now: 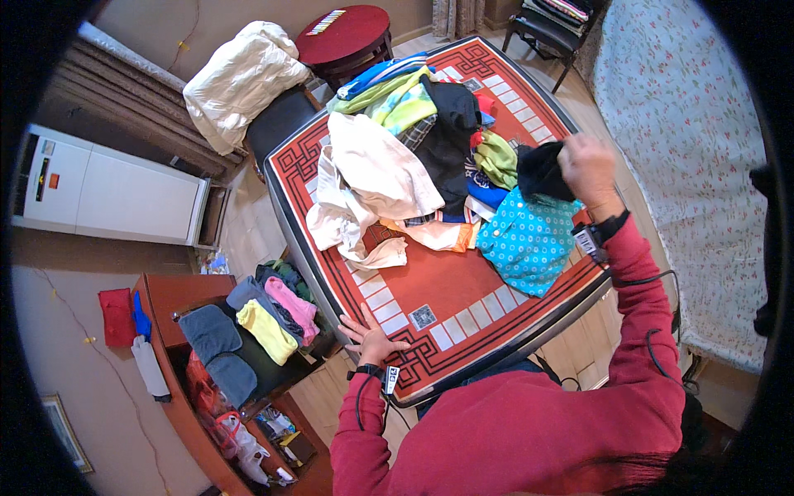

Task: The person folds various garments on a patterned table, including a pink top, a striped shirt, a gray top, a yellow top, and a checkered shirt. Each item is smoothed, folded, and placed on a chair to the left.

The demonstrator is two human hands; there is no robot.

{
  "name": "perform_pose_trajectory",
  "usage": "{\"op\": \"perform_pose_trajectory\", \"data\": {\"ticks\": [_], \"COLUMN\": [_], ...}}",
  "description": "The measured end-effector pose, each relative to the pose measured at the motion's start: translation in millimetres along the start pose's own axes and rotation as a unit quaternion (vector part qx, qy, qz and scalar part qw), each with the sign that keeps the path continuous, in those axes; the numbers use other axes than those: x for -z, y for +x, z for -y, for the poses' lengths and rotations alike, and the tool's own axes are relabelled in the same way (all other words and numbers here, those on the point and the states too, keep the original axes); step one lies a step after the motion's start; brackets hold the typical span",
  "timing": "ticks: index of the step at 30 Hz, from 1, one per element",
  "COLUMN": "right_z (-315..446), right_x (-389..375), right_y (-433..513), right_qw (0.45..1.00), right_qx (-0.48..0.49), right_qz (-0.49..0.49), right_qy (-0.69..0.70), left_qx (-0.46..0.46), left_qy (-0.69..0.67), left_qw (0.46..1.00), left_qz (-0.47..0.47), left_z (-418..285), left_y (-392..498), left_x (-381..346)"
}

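My right hand (589,164) grips a black cloth item (541,172) at the right side of the table. Just below it lies a turquoise garment (527,242) printed with pale rings. Fingers spread, my left hand (372,341) rests on the near left edge of the table's red patterned cover (428,273) and holds nothing. A heap of clothes covers the middle and far part: a white garment (384,164), a black garment (450,111), a lime green piece (496,158), and blue and yellow-green pieces at the back. A pale orange garment (434,235) lies partly under the white one.
On the left, folded clothes, including a yellow one (267,332), lie on a black seat beside a wooden cabinet (186,285). A cream quilted item (242,80) drapes a chair. Behind stand a round red table (344,34) and a black chair (552,31). Floral fabric (682,155) hangs right.
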State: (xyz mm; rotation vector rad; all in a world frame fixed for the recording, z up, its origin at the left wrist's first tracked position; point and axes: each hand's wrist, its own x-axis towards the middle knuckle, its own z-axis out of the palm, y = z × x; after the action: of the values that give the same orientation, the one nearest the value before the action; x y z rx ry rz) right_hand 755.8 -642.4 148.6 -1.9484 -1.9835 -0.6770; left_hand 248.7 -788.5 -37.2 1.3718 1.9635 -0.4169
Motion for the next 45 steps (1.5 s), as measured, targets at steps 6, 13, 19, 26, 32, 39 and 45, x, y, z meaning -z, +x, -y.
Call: {"op": "perform_pose_trajectory", "data": {"ticks": [6,13,19,26,32,39,45], "right_z": [-11,76,183,202,189,132,53], "right_x": [47,-31,-109,-141,-118,8,125], "right_y": [73,64,96,110,112,138,133], "right_qw": [0.975,0.909,0.963,0.960,0.961,0.948,0.941], "right_qx": [-0.048,0.157,0.118,0.278,0.277,0.270,0.156], "right_qz": [-0.154,0.213,-0.041,0.020,-0.009,-0.170,-0.295], "right_qy": [0.154,0.323,0.237,0.010,0.029,0.013,0.052], "left_qx": [-0.006,-0.015,0.003,0.014,0.015,0.009,0.017], "left_qy": [0.008,0.009,-0.002,0.005,-0.007,-0.001,0.004], "left_qw": [1.000,1.000,1.000,0.999,0.999,1.000,1.000], "left_qz": [0.002,-0.013,0.000,0.030,0.028,0.014,0.015], "left_z": [0,0,-2,-5,-6,-5,-5], "left_y": [-2,-4,-3,-4,-6,-8,-4], "left_x": [3,3,3,10,12,11,6]}}
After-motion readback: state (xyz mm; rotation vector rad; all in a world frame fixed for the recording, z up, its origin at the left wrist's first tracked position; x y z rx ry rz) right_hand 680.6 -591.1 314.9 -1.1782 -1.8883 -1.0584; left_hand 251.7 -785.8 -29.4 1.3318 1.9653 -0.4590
